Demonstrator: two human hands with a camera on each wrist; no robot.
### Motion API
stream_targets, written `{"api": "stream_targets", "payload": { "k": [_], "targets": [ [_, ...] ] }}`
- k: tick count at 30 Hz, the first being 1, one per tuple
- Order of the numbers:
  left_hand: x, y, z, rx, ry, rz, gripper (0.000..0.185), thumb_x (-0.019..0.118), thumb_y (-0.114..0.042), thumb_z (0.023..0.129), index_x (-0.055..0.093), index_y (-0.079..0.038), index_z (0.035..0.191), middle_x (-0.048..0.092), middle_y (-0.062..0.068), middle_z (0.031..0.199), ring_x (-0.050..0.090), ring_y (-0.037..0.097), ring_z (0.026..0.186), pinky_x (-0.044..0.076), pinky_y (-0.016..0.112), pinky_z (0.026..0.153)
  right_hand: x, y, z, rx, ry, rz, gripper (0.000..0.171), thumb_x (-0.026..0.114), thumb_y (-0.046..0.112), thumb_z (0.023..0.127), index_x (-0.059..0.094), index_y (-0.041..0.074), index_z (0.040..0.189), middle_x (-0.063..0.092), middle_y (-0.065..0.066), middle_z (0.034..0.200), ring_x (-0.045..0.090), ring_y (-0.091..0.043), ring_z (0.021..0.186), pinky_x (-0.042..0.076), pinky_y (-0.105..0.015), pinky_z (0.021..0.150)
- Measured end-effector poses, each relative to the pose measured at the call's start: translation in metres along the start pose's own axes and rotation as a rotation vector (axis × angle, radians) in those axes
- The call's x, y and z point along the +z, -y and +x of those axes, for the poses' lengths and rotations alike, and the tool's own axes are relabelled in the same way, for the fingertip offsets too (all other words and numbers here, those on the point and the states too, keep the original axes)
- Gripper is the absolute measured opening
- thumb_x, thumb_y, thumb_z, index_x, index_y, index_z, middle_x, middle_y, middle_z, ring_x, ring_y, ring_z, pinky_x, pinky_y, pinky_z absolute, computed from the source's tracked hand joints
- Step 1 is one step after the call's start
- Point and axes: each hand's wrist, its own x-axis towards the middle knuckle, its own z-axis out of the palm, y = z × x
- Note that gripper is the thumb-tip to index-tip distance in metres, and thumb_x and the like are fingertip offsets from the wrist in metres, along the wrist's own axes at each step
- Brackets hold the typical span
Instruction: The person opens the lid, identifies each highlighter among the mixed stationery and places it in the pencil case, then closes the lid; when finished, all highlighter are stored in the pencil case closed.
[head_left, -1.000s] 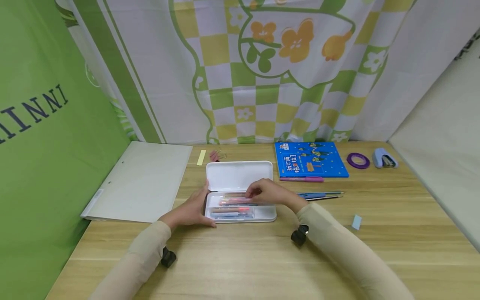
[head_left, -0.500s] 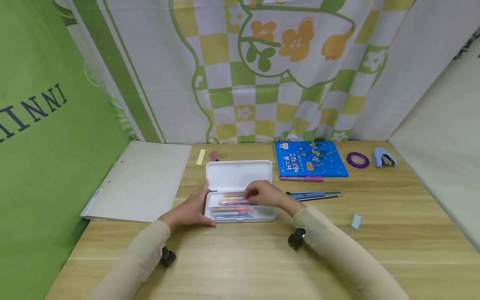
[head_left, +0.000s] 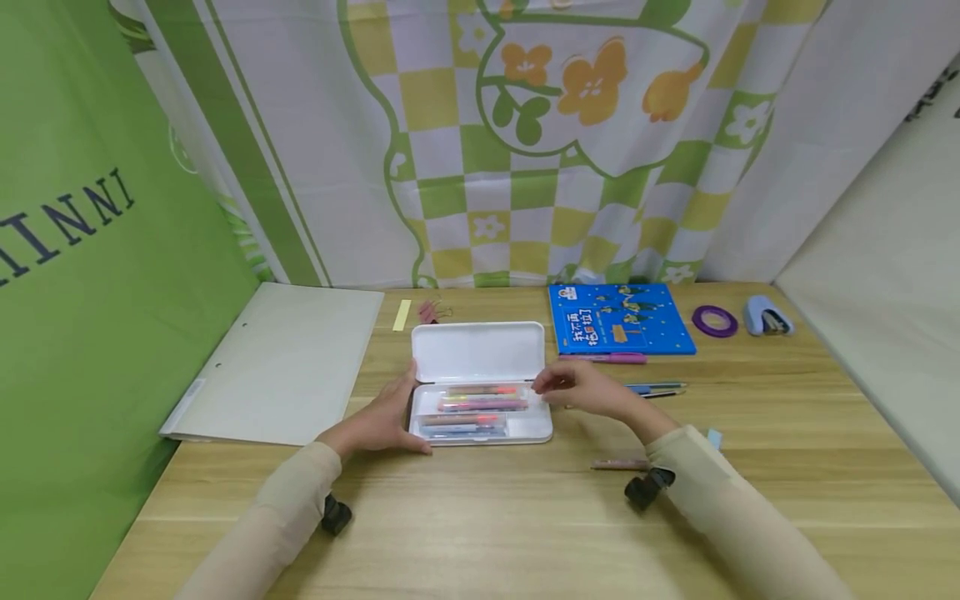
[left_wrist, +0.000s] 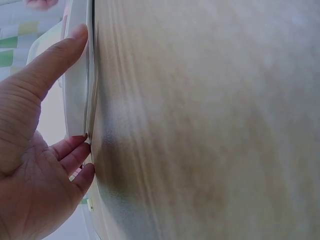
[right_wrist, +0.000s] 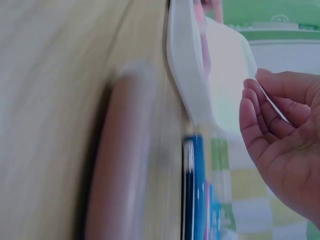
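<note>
A white pencil case (head_left: 530,427) lies on the table with its lid (head_left: 478,352) raised. Pens (head_left: 483,405) with pink, yellow and orange parts fill its back row; another group of pens (head_left: 461,425) sits in front under something clear. My left hand (head_left: 378,421) grips the case's left end; in the left wrist view the thumb (left_wrist: 57,60) presses its front side and the other fingertips are at the far corner. My right hand (head_left: 588,390) hovers by the case's right edge, fingers loosely bent with nothing seen between them, as the right wrist view shows.
A brown pen (head_left: 618,464) lies by my right sleeve. Behind it are blue and black pens (head_left: 660,389), a pink pen (head_left: 607,358), a blue book (head_left: 622,320), purple tape (head_left: 716,322) and a stapler (head_left: 767,317). A white folder (head_left: 292,358) lies left; binder clips (head_left: 429,312) are behind the case.
My right hand has moved from above the pens to the right, past the case's edge. The back row of pens and the brown pen are now uncovered. My left hand stays put.
</note>
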Motion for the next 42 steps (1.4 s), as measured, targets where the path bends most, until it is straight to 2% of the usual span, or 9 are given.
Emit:
{"api": "stream_targets", "payload": {
  "k": [8,14,18,23,29,37,42],
  "targets": [
    [0.001,0.002,0.000,-0.003,0.007,0.010,0.136,0.086,-0.040,0.064,-0.012,0.007,0.146,0.009,0.028,0.153,0.013,0.042,0.138,0.014,0.053,0.111,-0.026,-0.019,-0.054,0.028,-0.007,-0.031,0.018,0.062,0.006,0.090,0.065,-0.004,0.105,0.066,-0.016,0.101,0.060,-0.021,0.092,0.050,-0.024,0.078],
    [-0.001,0.002,-0.001,-0.009,0.011,0.022,0.137,0.086,-0.041,0.064,-0.013,0.006,0.146,0.003,0.027,0.154,0.011,0.042,0.139,0.014,0.053,0.111,-0.037,-0.035,-0.088,0.112,0.023,-0.053,0.021,0.063,0.011,0.090,0.064,-0.001,0.108,0.065,-0.009,0.100,0.058,-0.017,0.091,0.050,-0.023,0.077],
    [-0.002,0.001,-0.001,-0.013,0.009,0.018,0.137,0.086,-0.041,0.064,-0.013,0.006,0.146,0.003,0.028,0.154,0.011,0.042,0.139,0.014,0.053,0.111,-0.040,-0.041,-0.103,0.094,0.048,-0.068,0.023,0.066,0.011,0.088,0.065,0.001,0.108,0.064,-0.007,0.098,0.058,-0.013,0.086,0.050,-0.024,0.074],
    [-0.002,0.001,-0.001,-0.024,0.015,0.025,0.137,0.086,-0.041,0.064,-0.013,0.005,0.147,0.002,0.025,0.155,0.010,0.040,0.140,0.013,0.051,0.112,-0.040,-0.047,-0.111,0.092,0.102,-0.041,0.025,0.067,0.011,0.086,0.063,0.000,0.109,0.062,-0.008,0.099,0.057,-0.012,0.085,0.050,-0.025,0.074],
    [-0.002,0.000,-0.001,-0.014,0.011,0.011,0.136,0.086,-0.040,0.064,-0.013,0.006,0.146,0.005,0.028,0.154,0.012,0.042,0.139,0.014,0.053,0.111,-0.034,-0.048,-0.113,0.081,0.160,-0.084,0.027,0.069,0.014,0.085,0.064,0.004,0.109,0.062,-0.003,0.097,0.056,-0.010,0.085,0.050,-0.025,0.074],
    [-0.001,0.000,-0.001,-0.021,0.011,0.013,0.136,0.086,-0.040,0.065,-0.013,0.005,0.147,0.003,0.027,0.154,0.011,0.042,0.139,0.014,0.052,0.112,-0.030,-0.046,-0.112,0.073,0.173,-0.097,0.021,0.068,0.008,0.085,0.065,0.006,0.106,0.060,0.000,0.091,0.055,-0.009,0.081,0.049,-0.025,0.071],
    [0.000,0.000,-0.001,-0.023,0.010,0.008,0.136,0.086,-0.040,0.065,-0.013,0.005,0.147,0.004,0.027,0.154,0.011,0.041,0.140,0.015,0.052,0.112,-0.032,-0.048,-0.110,0.059,0.166,-0.125,0.015,0.065,0.008,0.087,0.067,0.012,0.101,0.062,0.001,0.092,0.055,-0.009,0.081,0.049,-0.026,0.071]
  ]
}}
